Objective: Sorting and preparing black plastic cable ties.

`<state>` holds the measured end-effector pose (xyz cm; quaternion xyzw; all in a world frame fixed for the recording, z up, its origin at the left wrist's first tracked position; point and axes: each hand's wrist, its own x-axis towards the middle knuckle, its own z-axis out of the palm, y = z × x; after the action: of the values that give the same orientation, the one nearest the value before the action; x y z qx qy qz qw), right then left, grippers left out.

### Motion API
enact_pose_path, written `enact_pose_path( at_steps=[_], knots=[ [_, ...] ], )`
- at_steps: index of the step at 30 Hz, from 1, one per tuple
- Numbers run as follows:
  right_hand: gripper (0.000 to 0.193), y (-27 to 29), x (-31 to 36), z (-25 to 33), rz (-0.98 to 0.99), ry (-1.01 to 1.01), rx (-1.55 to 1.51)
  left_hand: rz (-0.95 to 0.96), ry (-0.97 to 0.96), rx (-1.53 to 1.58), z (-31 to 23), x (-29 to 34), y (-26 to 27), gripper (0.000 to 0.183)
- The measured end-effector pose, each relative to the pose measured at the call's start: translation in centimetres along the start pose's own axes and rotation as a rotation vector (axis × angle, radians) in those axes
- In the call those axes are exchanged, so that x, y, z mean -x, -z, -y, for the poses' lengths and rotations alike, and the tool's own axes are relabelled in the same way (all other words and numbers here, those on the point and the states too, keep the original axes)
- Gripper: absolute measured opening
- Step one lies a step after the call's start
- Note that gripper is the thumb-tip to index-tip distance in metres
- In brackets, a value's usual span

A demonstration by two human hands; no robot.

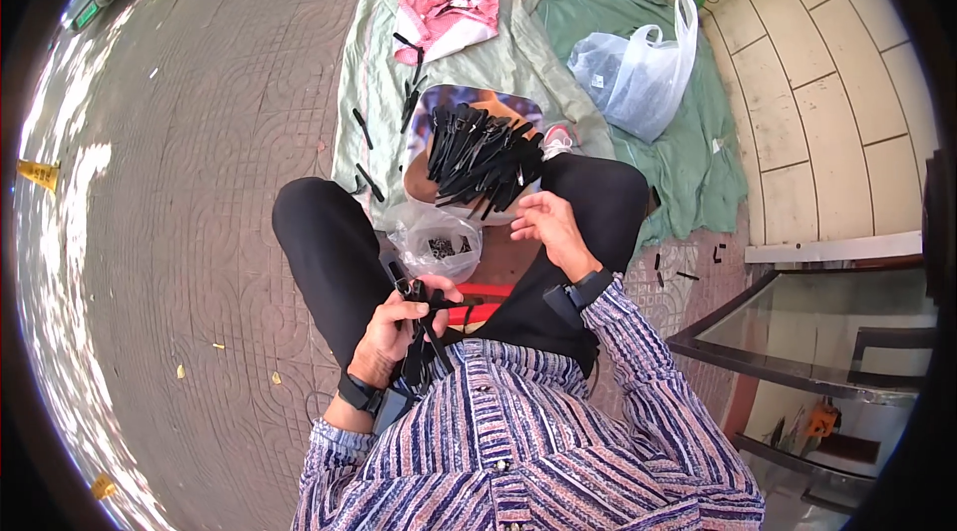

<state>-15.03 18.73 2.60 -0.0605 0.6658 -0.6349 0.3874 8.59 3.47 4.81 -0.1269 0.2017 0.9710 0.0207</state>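
Note:
I sit with black-trousered legs apart over a tray (427, 122) that carries a heap of black plastic strips (482, 158). My left hand (399, 327) is closed around a bunch of black strips (422, 337) held close to my striped shirt. My right hand (550, 229) hovers near the tray's front edge, fingers bent and apart, with nothing visible in it. A clear plastic bag of small dark parts (441, 246) lies between my knees, just in front of my left hand.
A green cloth (558, 62) covers the paved ground ahead, with loose black strips (363, 128), a pink garment (449, 12) and a white plastic bag (638, 72) on it. A tiled wall (827, 102) and a glass-topped cabinet (817, 332) stand at the right.

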Motion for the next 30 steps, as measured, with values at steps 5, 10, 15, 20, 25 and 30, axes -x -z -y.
enact_pose_path(
  at_steps=[5,10,15,20,25,30],
  knots=[
    [0.019,2.4,-0.3,-1.6,-0.073,-0.070,-0.078,-0.068,-0.042,-0.002,0.3,0.0,0.3,0.051],
    [0.018,0.2,1.3,-0.9,0.105,-0.068,0.086,-0.101,-0.006,0.175,-0.2,0.0,-0.3,0.060],
    [0.027,-5.2,4.5,2.0,0.598,-0.048,0.469,-0.047,0.044,0.232,0.1,-0.1,0.2,0.061],
    [0.031,-6.8,6.4,2.9,0.697,0.123,0.883,-0.084,0.037,0.132,0.2,0.3,-0.5,0.063],
    [0.027,-5.3,6.7,4.5,0.506,0.285,0.861,-0.072,0.092,-0.097,0.4,0.9,0.1,0.054],
    [0.026,-4.8,7.8,5.9,0.474,0.137,0.794,-0.166,0.053,-0.146,-0.1,1.1,-1.3,0.037]
  ],
)
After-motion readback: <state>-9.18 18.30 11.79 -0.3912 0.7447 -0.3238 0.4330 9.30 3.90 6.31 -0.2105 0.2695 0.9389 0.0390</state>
